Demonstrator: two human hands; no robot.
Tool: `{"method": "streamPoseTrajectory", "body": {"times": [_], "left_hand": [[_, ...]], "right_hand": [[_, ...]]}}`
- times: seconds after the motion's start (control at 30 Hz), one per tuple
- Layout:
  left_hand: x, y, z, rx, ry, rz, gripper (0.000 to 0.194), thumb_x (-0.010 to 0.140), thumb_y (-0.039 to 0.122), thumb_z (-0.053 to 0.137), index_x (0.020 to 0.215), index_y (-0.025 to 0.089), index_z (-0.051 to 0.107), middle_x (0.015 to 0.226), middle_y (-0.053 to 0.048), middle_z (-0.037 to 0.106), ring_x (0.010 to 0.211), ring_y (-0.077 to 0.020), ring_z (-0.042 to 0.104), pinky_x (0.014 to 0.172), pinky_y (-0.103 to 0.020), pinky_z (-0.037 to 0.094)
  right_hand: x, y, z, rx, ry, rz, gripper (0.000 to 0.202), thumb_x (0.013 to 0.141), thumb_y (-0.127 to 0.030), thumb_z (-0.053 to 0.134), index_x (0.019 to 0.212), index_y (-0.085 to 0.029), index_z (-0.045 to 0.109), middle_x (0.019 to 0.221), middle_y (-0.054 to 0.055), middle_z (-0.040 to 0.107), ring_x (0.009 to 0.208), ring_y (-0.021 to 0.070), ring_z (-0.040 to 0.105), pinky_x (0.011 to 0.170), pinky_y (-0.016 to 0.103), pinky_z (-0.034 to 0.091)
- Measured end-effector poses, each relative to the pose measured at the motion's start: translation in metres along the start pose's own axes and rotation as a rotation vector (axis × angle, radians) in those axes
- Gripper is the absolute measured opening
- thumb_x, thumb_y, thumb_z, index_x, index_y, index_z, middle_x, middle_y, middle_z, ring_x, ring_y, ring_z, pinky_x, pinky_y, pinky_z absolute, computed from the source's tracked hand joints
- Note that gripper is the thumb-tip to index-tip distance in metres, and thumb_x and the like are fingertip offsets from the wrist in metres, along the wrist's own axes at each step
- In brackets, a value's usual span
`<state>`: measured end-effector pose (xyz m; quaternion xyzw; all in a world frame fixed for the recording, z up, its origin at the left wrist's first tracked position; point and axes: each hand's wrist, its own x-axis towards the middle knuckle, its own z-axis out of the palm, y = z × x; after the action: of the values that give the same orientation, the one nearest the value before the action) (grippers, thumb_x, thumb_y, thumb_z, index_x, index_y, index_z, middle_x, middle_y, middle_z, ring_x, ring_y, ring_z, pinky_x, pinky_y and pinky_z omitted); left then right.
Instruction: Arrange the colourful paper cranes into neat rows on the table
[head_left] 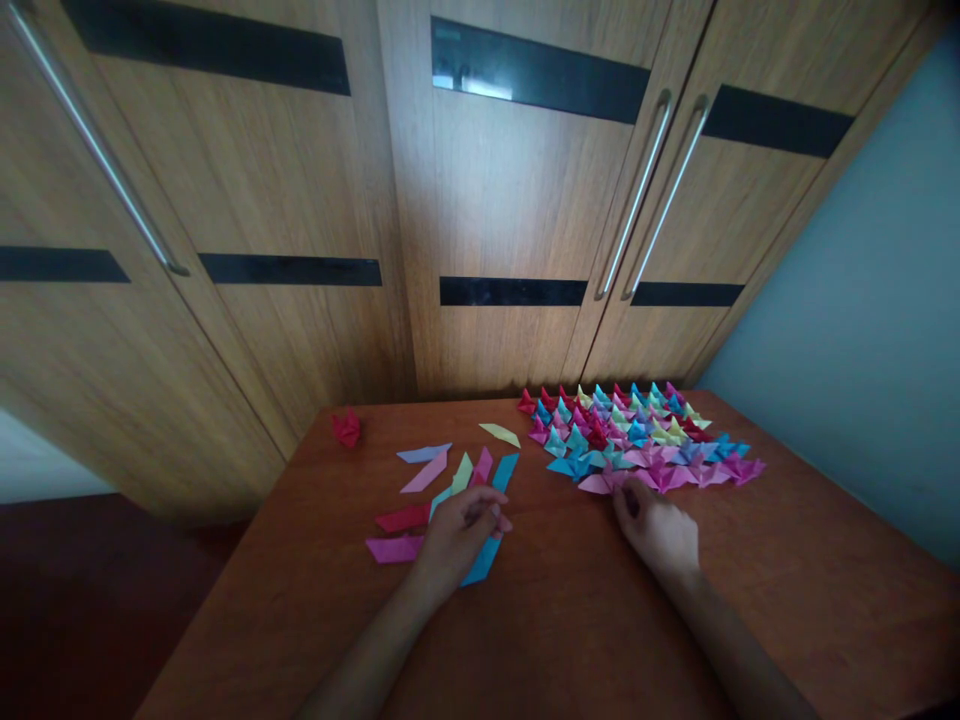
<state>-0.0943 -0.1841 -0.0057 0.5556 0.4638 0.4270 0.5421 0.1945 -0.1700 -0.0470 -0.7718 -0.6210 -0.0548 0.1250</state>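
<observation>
My right hand (pixel 660 530) has thumb and fingers pinched together on a pink folded-paper piece (pixel 598 484) at the front left corner of the rows of origami pieces (pixel 652 452). The rows mix red, blue, teal, yellow, purple and pink pointed shapes. My left hand (pixel 466 530) is held over several flat folded paper strips, its fingers loosely curled and apart with nothing seen in them. Around it show a magenta strip (pixel 395 549), a red strip (pixel 403 518) and a blue strip (pixel 481 562). The hand partly covers some strips.
A crumpled-looking red paper piece (pixel 346 429) sits at the back left of the brown wooden table (pixel 555 620). A pale yellow strip (pixel 501 434) and a lavender strip (pixel 424 453) lie farther back. Behind stands a wooden wardrobe (pixel 517 210); a pale wall (pixel 862 300) rises at right.
</observation>
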Motion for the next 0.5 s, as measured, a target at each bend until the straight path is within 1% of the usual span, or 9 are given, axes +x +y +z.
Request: {"method": "streamPoseTrajectory", "body": {"times": [0.23, 0.5], "left_hand": [[0.0001, 0.0002, 0.0004, 0.026, -0.003, -0.014, 0.02, 0.081, 0.032, 0.053, 0.091, 0.016, 0.061, 0.071, -0.003, 0.068, 0.068, -0.0165, 0.061, 0.065, -0.027, 0.046], [0.0008, -0.0013, -0.0004, 0.051, -0.012, 0.001, 0.02, 0.081, 0.031, 0.053, 0.09, 0.016, 0.062, 0.071, -0.003, 0.069, 0.069, -0.0172, 0.062, 0.066, -0.028, 0.047]], "right_hand": [[-0.0016, 0.0007, -0.0013, 0.006, -0.016, 0.012, 0.022, 0.09, -0.039, 0.046, 0.094, -0.024, 0.061, 0.08, 0.002, 0.068, 0.063, 0.0151, 0.061, 0.05, 0.023, 0.02], [-0.0023, 0.0007, -0.0033, 0.001, -0.024, 0.037, 0.02, 0.09, -0.038, 0.046, 0.093, -0.025, 0.061, 0.079, 0.002, 0.068, 0.063, 0.0156, 0.06, 0.05, 0.023, 0.019]]}}
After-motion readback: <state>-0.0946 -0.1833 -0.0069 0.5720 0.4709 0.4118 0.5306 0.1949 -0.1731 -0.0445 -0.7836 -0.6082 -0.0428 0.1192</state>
